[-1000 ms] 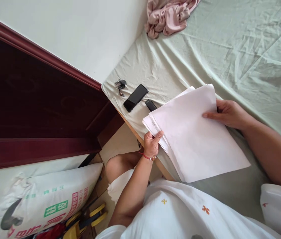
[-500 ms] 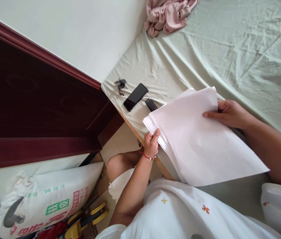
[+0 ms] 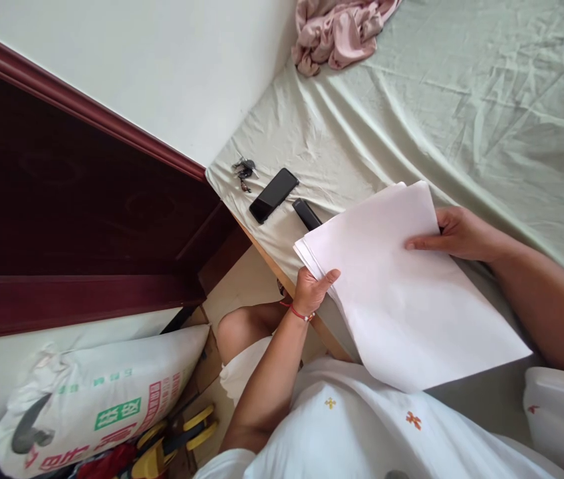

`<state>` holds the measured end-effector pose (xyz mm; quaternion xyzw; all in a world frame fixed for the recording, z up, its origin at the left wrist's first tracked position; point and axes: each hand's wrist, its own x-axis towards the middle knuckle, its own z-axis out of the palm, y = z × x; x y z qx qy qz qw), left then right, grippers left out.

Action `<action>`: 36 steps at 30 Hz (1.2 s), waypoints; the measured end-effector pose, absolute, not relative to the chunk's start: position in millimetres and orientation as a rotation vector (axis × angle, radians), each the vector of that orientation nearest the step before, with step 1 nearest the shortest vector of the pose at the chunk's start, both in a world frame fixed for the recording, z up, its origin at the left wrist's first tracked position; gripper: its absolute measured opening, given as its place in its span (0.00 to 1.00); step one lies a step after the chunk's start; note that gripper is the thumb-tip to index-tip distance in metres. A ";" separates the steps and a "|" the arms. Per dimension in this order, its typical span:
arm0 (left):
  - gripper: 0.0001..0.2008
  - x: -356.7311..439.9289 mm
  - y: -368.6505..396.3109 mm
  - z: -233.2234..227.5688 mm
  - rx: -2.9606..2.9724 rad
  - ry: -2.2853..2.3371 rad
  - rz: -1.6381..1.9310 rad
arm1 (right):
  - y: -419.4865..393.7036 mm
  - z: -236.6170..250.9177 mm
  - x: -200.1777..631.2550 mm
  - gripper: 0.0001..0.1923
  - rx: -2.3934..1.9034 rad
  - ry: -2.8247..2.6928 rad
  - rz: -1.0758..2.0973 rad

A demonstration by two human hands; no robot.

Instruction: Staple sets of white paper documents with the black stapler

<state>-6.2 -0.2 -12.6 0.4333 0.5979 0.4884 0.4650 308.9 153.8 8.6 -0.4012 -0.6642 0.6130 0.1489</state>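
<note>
Fingers of both hands, left [image 3: 312, 291] and right [image 3: 454, 233], pinch smooth white paper [image 3: 402, 286]; long axis runs diagonally away from phone [image 3: 273, 195].

Both hands hold a stack of white paper sheets [image 3: 402, 286] over the bed with the pale green sheet [image 3: 461, 100]. The left hand [image 3: 312, 293] pinches its near-left corner, the right hand [image 3: 456, 233] grips its far edge. Beyond the stack lie a black smartphone [image 3: 273, 195], a small black bar-shaped device [image 3: 306, 214] and a bunch of keys [image 3: 243, 170].
</note>
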 end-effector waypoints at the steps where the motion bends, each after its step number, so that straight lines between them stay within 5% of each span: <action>1: 0.25 -5.1 0.7 -10.4 1.076 1.464 1.186 | 153.8 8.8 309.0 0.26 -1.136 -1.911 1.773; 9: 0.22 2.2 3.8 -9.4 0.974 1.454 1.298 | 151.6 13.3 309.6 0.24 -1.077 -1.932 1.785; 18: 0.31 7.8 12.5 -0.3 0.470 1.504 1.757 | 157.2 13.6 313.0 0.42 -0.952 -2.027 1.648; 30: 0.24 5.2 17.8 17.9 0.141 1.402 1.816 | 150.5 16.8 305.2 0.43 -0.751 -1.391 1.976; 36: 0.26 14.8 16.3 19.4 0.197 1.376 1.788 | 147.4 18.1 300.6 0.29 -0.784 -1.379 1.965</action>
